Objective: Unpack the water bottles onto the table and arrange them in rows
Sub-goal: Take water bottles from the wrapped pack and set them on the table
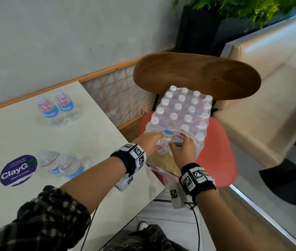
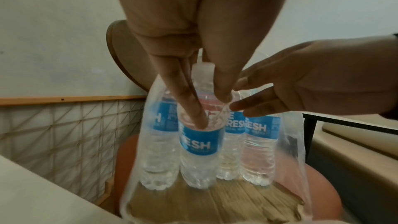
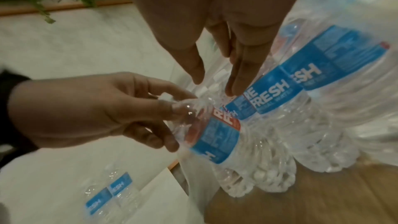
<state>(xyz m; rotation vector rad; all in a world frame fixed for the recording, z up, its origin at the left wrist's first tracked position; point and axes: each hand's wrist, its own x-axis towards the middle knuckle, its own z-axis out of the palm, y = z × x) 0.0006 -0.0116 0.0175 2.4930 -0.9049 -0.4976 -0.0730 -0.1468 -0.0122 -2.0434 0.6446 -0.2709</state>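
A shrink-wrapped pack of water bottles (image 1: 181, 109) stands on a red chair seat (image 1: 219, 151), its near end torn open. My left hand (image 1: 154, 144) reaches into the opening; its fingers and thumb grip the neck and shoulder of the front bottle (image 2: 198, 142), also visible in the right wrist view (image 3: 215, 139). My right hand (image 1: 183, 147) is beside it, fingers (image 3: 237, 74) straight and apart, touching the neighbouring bottle (image 3: 269, 91) and holding nothing. On the white table (image 1: 16, 138) stand two bottles at the far side (image 1: 56, 109) and two near the front (image 1: 62, 165).
The chair's wooden back (image 1: 198, 73) rises behind the pack. A purple ClayGo sticker (image 1: 17, 171) lies on the table left of the near bottles. A beige bench seat (image 1: 270, 87) is to the right, a plant (image 1: 243, 8) above it. Cardboard (image 2: 215, 202) lies under the pack.
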